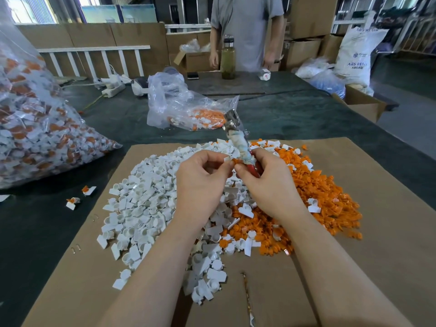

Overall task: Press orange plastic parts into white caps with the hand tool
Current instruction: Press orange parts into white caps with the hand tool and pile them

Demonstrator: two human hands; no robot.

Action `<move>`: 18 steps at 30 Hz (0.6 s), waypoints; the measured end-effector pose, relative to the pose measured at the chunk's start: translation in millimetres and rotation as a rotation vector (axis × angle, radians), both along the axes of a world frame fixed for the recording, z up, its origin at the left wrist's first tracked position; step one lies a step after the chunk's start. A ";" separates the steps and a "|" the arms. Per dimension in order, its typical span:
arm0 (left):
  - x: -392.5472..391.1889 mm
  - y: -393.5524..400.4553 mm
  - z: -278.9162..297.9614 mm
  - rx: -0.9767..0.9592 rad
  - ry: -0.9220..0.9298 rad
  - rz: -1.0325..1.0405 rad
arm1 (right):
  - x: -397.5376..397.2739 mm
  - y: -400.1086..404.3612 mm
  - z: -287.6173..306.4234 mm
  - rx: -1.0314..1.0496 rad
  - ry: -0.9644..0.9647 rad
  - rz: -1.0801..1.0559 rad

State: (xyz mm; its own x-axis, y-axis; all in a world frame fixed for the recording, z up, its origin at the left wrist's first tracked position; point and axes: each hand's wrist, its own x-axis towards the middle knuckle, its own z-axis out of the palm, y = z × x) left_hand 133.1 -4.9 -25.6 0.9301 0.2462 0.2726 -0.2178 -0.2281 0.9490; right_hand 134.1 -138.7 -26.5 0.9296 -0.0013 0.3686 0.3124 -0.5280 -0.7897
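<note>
A heap of white caps (146,201) covers the left of a brown cardboard sheet (368,274), and a heap of orange parts (323,197) lies to its right. Above the heaps, my left hand (200,182) pinches a small white cap with an orange part (230,160) at its fingertips. My right hand (269,182) grips the hand tool (238,138) by its red, cloth-wrapped handles. The tool's metal head points up and away. My right thumb and forefinger also touch the pinched piece.
A big clear bag of assembled white-and-orange pieces (40,128) lies at the left, a smaller bag (188,109) behind the heaps. Two assembled pieces (81,195) sit on the dark table. A person (245,31) stands at the far side by a bottle (227,59) and boxes.
</note>
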 end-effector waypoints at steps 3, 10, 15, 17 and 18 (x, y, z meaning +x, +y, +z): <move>2.1 3.4 0.8 -0.086 0.004 0.003 | -2.7 -5.6 4.0 0.079 0.099 0.096; 8.0 17.9 1.5 -0.434 -0.034 -0.066 | -5.1 -22.4 9.9 -0.012 0.302 0.281; 9.8 19.5 0.7 -0.451 -0.053 -0.075 | -7.0 -22.8 12.1 -0.064 0.349 0.339; 9.8 20.2 0.3 -0.447 -0.060 -0.079 | -7.0 -23.8 13.2 -0.064 0.358 0.351; 10.0 20.2 0.4 -0.448 -0.061 -0.081 | -6.8 -24.3 13.6 -0.061 0.362 0.357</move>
